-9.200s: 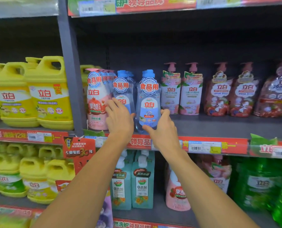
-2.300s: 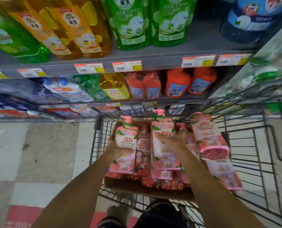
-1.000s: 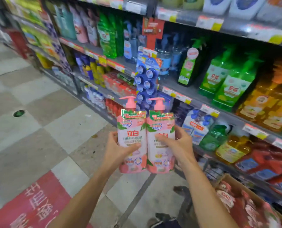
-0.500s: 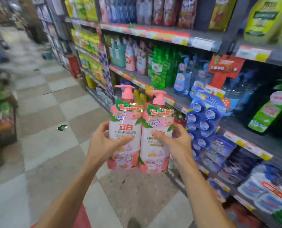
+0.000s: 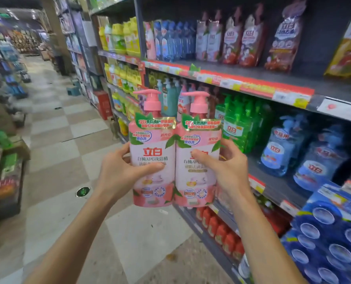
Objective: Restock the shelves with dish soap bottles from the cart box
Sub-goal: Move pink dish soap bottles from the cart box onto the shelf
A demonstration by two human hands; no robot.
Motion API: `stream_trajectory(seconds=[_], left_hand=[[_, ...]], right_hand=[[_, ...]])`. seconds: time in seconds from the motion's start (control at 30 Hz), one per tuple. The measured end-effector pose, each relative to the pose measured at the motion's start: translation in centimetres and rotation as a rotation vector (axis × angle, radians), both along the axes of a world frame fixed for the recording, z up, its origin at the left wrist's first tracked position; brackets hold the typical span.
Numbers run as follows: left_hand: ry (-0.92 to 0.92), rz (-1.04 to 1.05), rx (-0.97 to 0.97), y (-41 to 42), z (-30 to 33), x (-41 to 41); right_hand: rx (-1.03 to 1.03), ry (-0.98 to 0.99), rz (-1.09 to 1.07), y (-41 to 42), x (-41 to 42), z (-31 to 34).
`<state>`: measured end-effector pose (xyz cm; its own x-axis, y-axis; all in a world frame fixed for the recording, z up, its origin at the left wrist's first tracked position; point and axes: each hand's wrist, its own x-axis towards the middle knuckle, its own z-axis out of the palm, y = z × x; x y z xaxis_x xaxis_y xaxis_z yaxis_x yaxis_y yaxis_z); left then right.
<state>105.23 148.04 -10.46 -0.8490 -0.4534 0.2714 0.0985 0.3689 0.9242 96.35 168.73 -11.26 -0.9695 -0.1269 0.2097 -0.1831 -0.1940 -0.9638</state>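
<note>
Two pink pump bottles of dish soap stand upright side by side in front of me, touching each other. My left hand (image 5: pixel 119 171) grips the left pink bottle (image 5: pixel 152 144) round its middle. My right hand (image 5: pixel 225 169) grips the right pink bottle (image 5: pixel 198 181) the same way. Both are held in the aisle, to the left of the shelf unit. On the upper shelf (image 5: pixel 252 83) stand matching pink pump bottles (image 5: pixel 208 39) among blue and red ones. The cart and its box are out of view.
Shelves run along the right, with green bottles (image 5: pixel 238 124), blue bottles (image 5: pixel 281 148) and a hanging blue pack (image 5: pixel 326 238) at the near right. The tiled aisle floor (image 5: pixel 68 128) stretches away to the left, with stacked goods (image 5: pixel 4 171) on its left side.
My view has turned up and right toward the upper shelf. Both hands keep hold of the two pink bottles, which now sit closer and larger in view.
</note>
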Motion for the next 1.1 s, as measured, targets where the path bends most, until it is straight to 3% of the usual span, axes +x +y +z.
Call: stream_trajectory(seconds=[0.27, 0.6, 1.1], left_hand=[[0.123, -0.028, 0.116, -10.4, 1.8, -11.5], [0.194, -0.332, 0.102, -22.8, 8.7, -28.9], [0.415, -0.588, 0.237, -26.6, 16.0, -54.3]], right_hand=[[-0.015, 0.013, -0.095, -10.9, -9.7, 1.5], [-0.12, 0.107, -0.309, -22.7, -22.2, 7.0], [-0.126, 0.368, -0.569, -26.9, -41.7, 15.9]])
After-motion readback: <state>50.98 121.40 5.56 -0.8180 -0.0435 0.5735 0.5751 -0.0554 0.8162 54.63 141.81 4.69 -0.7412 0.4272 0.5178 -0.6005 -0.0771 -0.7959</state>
